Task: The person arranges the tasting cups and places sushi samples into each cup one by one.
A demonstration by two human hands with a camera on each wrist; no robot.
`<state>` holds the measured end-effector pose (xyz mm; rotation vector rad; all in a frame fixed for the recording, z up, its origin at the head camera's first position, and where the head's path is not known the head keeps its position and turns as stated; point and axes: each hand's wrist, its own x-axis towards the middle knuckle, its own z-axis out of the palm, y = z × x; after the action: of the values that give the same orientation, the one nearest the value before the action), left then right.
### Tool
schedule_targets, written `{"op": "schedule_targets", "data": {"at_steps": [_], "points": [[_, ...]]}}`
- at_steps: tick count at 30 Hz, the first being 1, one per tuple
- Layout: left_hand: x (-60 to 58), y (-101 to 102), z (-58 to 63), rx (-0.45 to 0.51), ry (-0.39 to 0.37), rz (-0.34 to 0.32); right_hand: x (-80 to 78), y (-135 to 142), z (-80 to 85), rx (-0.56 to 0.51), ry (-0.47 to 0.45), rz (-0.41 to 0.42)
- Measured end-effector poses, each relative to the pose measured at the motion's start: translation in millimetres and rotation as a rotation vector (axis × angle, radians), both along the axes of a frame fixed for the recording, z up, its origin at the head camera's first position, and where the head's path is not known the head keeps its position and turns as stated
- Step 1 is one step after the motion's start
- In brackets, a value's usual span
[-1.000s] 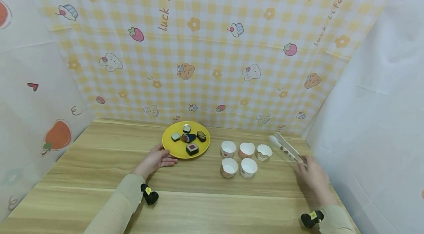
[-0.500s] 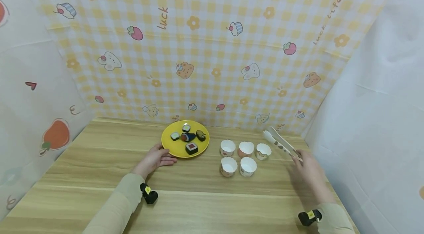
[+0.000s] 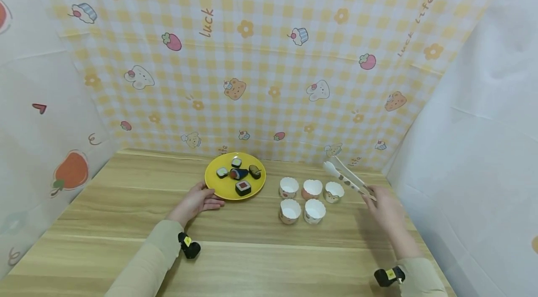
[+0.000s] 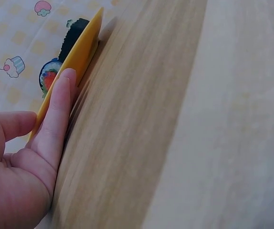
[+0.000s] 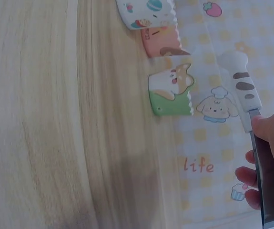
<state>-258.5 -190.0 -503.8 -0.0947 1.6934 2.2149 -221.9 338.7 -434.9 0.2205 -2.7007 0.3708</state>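
My left hand (image 3: 197,202) holds the near-left rim of a yellow plate (image 3: 222,190), thumb at the rim and straight fingers (image 4: 58,112) along its underside in the left wrist view. Several sushi pieces lie on it: a dark cone roll (image 3: 238,174), a large square roll with a red centre (image 3: 243,188), small white-topped rolls (image 3: 236,162) and an oval brown-topped piece (image 3: 254,172). My right hand (image 3: 384,208) grips white paw-tipped tongs (image 5: 245,86) with brown patches, raised at the right. Their tips are apart with nothing between them, behind the rightmost paper cup (image 3: 334,193).
Several white-lined paper baking cups stand in two rows right of the plate, among them a pink cup (image 3: 312,190) and a front-left cup (image 3: 290,212). A checked cloth (image 3: 269,63) hangs behind the wooden table (image 3: 260,266), with pale cloths at both sides.
My right hand has carried the tongs leftward and a little up, from beyond the cups to above the back right one. The left hand and plate stay in place.
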Motion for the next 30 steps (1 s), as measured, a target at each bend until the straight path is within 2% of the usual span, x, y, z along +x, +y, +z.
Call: {"op": "schedule_targets", "data": {"at_steps": [21, 30], "points": [[-0.4, 0.1, -3.9, -0.006, 0.01, 0.01, 11.7, -40.3, 17.6, -0.003, 0.027, 0.054], [-1.1, -1.2, -5.2, -0.002, 0.025, -0.001, 15.1, -56.5, 16.6, 0.012, 0.054, 0.085]]}}
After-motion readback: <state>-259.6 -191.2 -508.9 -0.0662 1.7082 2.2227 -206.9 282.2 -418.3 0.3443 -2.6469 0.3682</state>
